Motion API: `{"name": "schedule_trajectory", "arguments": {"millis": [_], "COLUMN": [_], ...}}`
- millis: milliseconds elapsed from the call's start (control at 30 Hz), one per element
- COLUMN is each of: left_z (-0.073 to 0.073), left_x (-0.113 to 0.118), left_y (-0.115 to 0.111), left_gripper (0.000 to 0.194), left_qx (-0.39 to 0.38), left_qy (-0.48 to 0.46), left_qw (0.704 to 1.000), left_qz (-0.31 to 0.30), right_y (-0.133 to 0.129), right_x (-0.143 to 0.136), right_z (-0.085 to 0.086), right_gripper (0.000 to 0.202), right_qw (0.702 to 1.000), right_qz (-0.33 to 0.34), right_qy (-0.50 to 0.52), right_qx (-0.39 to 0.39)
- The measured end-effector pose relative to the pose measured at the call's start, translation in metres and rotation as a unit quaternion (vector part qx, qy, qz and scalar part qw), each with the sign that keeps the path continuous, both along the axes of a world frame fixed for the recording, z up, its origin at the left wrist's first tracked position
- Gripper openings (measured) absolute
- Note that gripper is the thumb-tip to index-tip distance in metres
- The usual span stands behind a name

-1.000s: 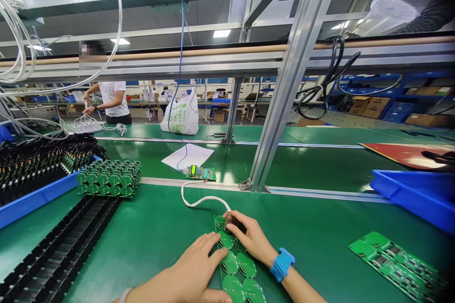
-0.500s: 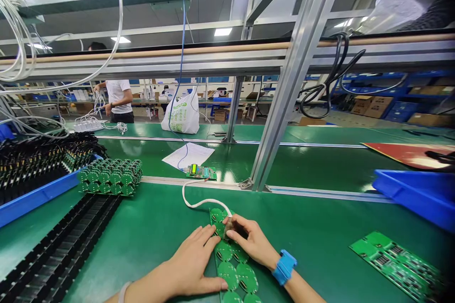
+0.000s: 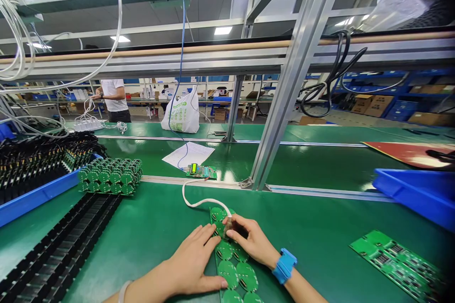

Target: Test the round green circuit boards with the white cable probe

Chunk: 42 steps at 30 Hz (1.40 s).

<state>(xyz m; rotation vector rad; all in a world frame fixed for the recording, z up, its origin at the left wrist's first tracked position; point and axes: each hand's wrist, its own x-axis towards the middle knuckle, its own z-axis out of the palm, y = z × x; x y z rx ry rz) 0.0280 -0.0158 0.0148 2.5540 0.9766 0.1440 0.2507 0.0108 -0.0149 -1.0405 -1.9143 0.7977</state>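
A green panel of round circuit boards [image 3: 228, 272] lies on the green table in front of me. My left hand [image 3: 194, 260] rests with fingers spread, its fingertips and thumb on the panel's left edge. In my right hand [image 3: 250, 241], thumb and fingers pinch a brownish probe connector [image 3: 228, 228], held against the upper part of the panel. A white cable [image 3: 204, 202] runs from the connector to a small circuit board with a lit yellow-green display [image 3: 194, 169]. The tip of the connector is hidden by my fingers.
Stacked round boards [image 3: 110, 177] stand at left by black trays [image 3: 71, 241] and a blue bin [image 3: 42, 189]. A metal post [image 3: 280, 104] rises ahead. At right are green boards [image 3: 398, 262] and a blue tray [image 3: 419, 194]. A person [image 3: 114, 99] stands beyond.
Both of my hands and the connector stay in place. In the background, the person has shifted slightly left and raised the hands holding white cables.
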Motion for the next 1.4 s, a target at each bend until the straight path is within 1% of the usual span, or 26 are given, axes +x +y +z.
{"name": "schedule_trajectory", "arguments": {"millis": [200, 400, 567, 667, 767, 967, 1067, 1167, 1400], "left_z": [0.003, 0.002, -0.002, -0.007, -0.011, -0.011, -0.012, -0.009, 0.007], "left_x": [0.002, 0.000, -0.003, -0.003, -0.003, -0.003, -0.002, -0.001, 0.003], "left_y": [-0.002, 0.000, 0.000, 0.001, 0.001, 0.001, 0.000, -0.001, -0.002], "left_gripper": [0.086, 0.086, 0.089, 0.093, 0.092, 0.091, 0.091, 0.091, 0.092], "left_qx": [-0.007, -0.013, -0.007, 0.004, 0.016, 0.009, 0.016, 0.015, -0.004], "left_qy": [0.015, -0.008, -0.014, -0.031, -0.047, -0.039, -0.041, -0.039, 0.016], "left_qw": [1.000, 1.000, 1.000, 0.999, 0.999, 0.999, 0.999, 0.999, 1.000], "left_qz": [0.003, -0.004, -0.012, -0.016, -0.010, -0.014, -0.006, 0.001, -0.004], "right_y": [0.000, 0.001, 0.002, 0.002, 0.001, 0.001, 0.001, 0.001, 0.001], "right_x": [-0.001, -0.001, -0.001, -0.001, -0.001, -0.002, -0.002, -0.002, -0.001], "right_z": [0.001, -0.003, -0.004, -0.005, -0.005, -0.003, -0.003, -0.004, -0.005], "right_gripper": [0.024, 0.021, 0.021, 0.020, 0.019, 0.018, 0.017, 0.018, 0.018], "right_qw": [1.000, 1.000, 0.999, 0.999, 0.999, 0.999, 1.000, 1.000, 1.000], "right_qz": [0.005, 0.007, 0.004, 0.002, 0.000, 0.004, 0.005, 0.005, 0.010], "right_qy": [-0.017, -0.012, -0.017, -0.020, -0.022, -0.016, -0.013, -0.015, -0.009], "right_qx": [0.009, 0.016, 0.027, 0.030, 0.031, 0.027, 0.026, 0.024, 0.018]}}
